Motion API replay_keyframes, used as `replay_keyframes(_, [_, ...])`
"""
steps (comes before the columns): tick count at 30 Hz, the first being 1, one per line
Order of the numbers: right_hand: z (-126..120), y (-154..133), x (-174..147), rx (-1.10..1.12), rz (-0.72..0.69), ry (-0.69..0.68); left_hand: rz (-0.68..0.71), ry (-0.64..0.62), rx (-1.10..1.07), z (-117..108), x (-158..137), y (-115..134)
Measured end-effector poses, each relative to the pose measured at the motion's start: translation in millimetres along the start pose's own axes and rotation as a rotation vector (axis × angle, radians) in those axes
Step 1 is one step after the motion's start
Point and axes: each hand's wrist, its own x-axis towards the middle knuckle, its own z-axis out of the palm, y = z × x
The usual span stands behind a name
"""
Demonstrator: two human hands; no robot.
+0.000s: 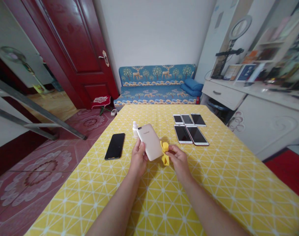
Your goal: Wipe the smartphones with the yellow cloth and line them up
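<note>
A gold smartphone [150, 142] with its back towards me is gripped at its lower left edge by my left hand [138, 157]. It is held tilted above the table. My right hand [178, 158] pinches a yellow cloth [165, 159] close to the phone's right edge; whether the cloth touches the phone I cannot tell. Just behind the phone's upper left corner stands a small white bottle [135, 129], partly hidden by the phone. To the left, a black smartphone [115, 146] lies flat on the table.
Several white-framed phones lie in two rows at the right, among them a front one [197, 135]. A yellow patterned cloth covers the table [149, 209]. Beyond it is a blue sofa [154, 91]; a white desk [260, 90] stands at the right and a red door [77, 42] at the left.
</note>
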Motion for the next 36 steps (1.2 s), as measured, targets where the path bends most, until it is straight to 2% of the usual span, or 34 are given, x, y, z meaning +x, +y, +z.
replay_keyframes(7, [3, -9, -4, -0.108, -0.154, -0.087, -0.027, 0.033, 0.082, -6, 6, 1])
replay_keyframes(13, [-4, -9, 4, -0.154, -0.207, 0.019, -0.128, -0.157, 0.218, -5, -1, -6])
replay_keyframes(16, [-11, -9, 9, -0.121, -0.184, 0.101, -0.168, -0.24, 0.296, -4, -3, -9])
replay_keyframes(19, [-15, -9, 13, -0.088, -0.164, 0.162, -0.176, -0.266, 0.377, -5, -3, -10])
replay_keyframes(26, [-12, -17, 9, 0.173, -0.04, 0.159, -0.15, -0.26, 0.463, -8, -2, -10])
replay_keyframes(31, [-13, -22, 9, 0.382, 0.125, 0.168, -0.051, -0.253, 0.52, -5, 0, -6])
replay_keyframes(34, [-14, -23, 11, 0.419, 0.16, 0.157, 0.019, -0.253, 0.56, -4, -1, -4])
replay_keyframes(36, [-14, -24, 12, 0.402, 0.155, 0.148, 0.044, -0.306, 0.63, -3, -4, -1])
